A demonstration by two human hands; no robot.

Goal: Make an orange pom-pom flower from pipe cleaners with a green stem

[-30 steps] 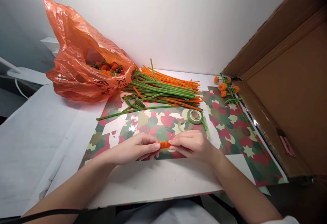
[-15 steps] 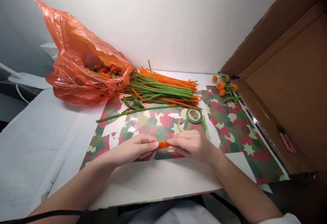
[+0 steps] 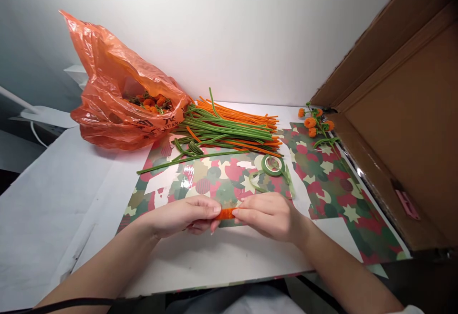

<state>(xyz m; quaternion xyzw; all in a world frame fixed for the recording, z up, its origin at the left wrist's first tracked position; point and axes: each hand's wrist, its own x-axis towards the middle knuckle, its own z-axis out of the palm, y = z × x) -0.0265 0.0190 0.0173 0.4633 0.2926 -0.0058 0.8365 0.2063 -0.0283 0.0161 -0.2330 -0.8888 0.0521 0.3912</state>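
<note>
Between my two hands is a short orange coil of pipe cleaner [image 3: 226, 214], held level over the front of the patterned sheet. My left hand [image 3: 196, 212] pinches its left end between thumb and fingers. At the other end, my right hand [image 3: 270, 214] grips it with the fingers closed together. The fingers hide both ends of the coil. Beyond my right hand lies a roll of green tape [image 3: 272, 165], with a loose strip of it trailing toward me. Farther back rest bundles of green pipe cleaners [image 3: 229, 127] and orange pipe cleaners [image 3: 246, 112].
An orange plastic bag [image 3: 121, 89] holding orange flowers [image 3: 153, 103] stands at the back left. A sprig of orange flowers [image 3: 310, 122] lies at the back right. A cardboard wall [image 3: 400, 113] borders the right side, with a pink cutter [image 3: 407, 204] by it.
Both hands sit slightly lower in view, still on the orange coil. My right hand's fingers lie flatter along it, and the coil's visible part looks a little longer. The whole view has shifted slightly.
</note>
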